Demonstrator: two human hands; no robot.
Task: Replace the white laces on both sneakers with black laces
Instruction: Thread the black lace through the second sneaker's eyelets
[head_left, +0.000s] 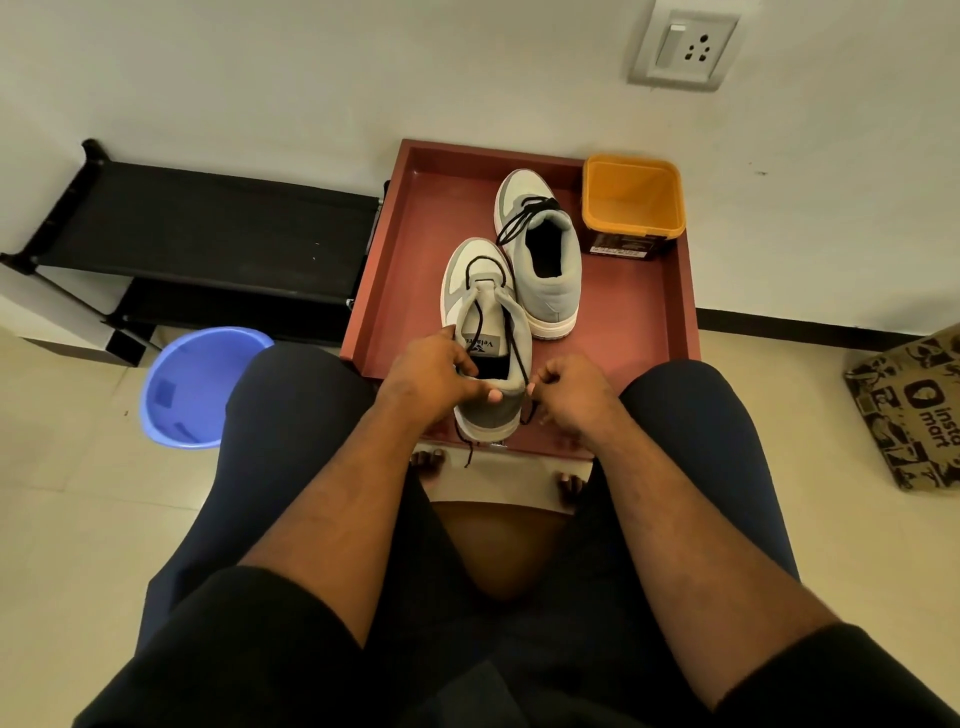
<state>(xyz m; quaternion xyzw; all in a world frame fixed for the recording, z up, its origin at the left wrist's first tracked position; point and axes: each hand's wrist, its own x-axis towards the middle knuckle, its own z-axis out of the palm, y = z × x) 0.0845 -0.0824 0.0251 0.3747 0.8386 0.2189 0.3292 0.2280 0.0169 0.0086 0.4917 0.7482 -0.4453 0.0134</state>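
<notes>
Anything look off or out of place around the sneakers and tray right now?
Nothing damaged or spilled. One oddity: the near sneaker sits with its heel past the tray's front edge, and one black lace end dangles over it toward the floor. The far sneaker sits fully inside the tray.

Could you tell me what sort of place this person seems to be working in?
Probably a room in a home, perhaps near an entryway. A black shoe rack stands against the plain wall beside a wall socket, a blue plastic bucket sits on the tiled floor, and an Instamart delivery bag lies nearby.
</notes>
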